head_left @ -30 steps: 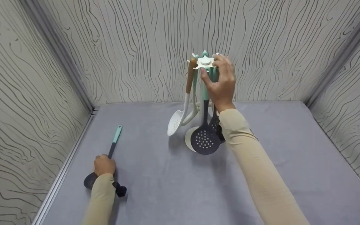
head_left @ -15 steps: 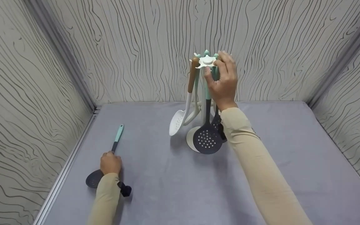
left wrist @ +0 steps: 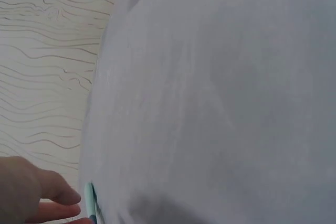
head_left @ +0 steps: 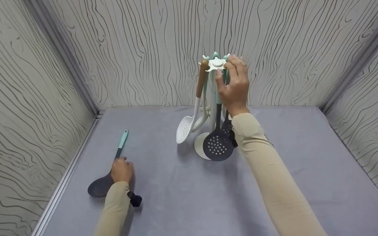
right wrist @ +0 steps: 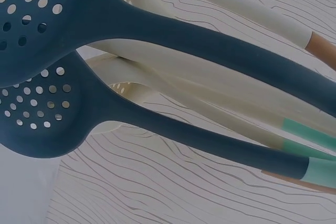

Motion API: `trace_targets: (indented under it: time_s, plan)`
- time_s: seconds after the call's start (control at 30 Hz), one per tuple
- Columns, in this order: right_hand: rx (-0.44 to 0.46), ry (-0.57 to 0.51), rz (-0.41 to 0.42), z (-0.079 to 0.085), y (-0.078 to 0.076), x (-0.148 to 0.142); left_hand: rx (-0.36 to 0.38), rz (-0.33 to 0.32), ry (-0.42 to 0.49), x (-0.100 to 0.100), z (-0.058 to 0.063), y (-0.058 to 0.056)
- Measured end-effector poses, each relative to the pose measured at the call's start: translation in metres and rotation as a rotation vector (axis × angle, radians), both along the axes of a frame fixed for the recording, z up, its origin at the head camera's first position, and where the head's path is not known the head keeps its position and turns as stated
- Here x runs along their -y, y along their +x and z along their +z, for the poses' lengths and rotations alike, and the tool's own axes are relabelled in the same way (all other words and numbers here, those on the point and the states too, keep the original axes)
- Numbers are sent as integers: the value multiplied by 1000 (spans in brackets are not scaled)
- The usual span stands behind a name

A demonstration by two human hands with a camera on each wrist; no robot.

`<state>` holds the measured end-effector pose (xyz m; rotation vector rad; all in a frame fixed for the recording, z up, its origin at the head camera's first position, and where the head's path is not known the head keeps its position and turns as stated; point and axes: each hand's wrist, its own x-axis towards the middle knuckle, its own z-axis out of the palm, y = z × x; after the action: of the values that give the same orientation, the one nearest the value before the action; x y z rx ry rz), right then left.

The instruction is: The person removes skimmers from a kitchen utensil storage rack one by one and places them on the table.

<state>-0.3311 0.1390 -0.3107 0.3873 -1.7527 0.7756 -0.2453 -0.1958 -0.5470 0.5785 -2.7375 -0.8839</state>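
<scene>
Lying on the desk (head_left: 176,200), the dark spoon (head_left: 99,187) had a green handle (head_left: 123,140). I could not tell if the left hand (head_left: 122,169) gripped it; the right hand (head_left: 235,86) pinched the white rack (head_left: 217,63) with bent fingers (head_left: 233,68).

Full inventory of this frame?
Hooked utensil stand: one, white, centre
Perforated skimmers: two, dark, mint-handled, on stand
Brown-handled perforated spoon: at least one, white, stand's left
Mint-handled utensils: at least two, cream, on stand
Fabric tablecloth: one, grey, below
Loose round-headed utensil: one, dark, mint-handled, tablecloth's left
Wood-grained walls: three, pale, left, rear, right
Metal bars: three, grey, rear corners, left edge
Wrist devices: two, black, on wrists
Sleeves: two, beige, forearms
Left hand: one, at loose utensil
Right hand: one, gripping stand's top
</scene>
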Motion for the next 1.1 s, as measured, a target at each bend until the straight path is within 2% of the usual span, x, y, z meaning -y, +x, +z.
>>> trace_targets:
  time_s: [0.27,0.47,0.7,0.97,1.1]
  plan:
    - [28,1,4,1,3,0,-48,-68,-12,-13,1,1]
    - [20,-23,23,-1,2,-1,-64,-160,88,-24,-2,3]
    - [-8,-27,41,-1,0,1,-94,-203,119,-36,-4,5]
    - [10,-21,41,-1,0,1,-98,-262,150,-52,2,8]
    - [26,-25,40,-1,1,1,-132,-295,131,-60,7,7]
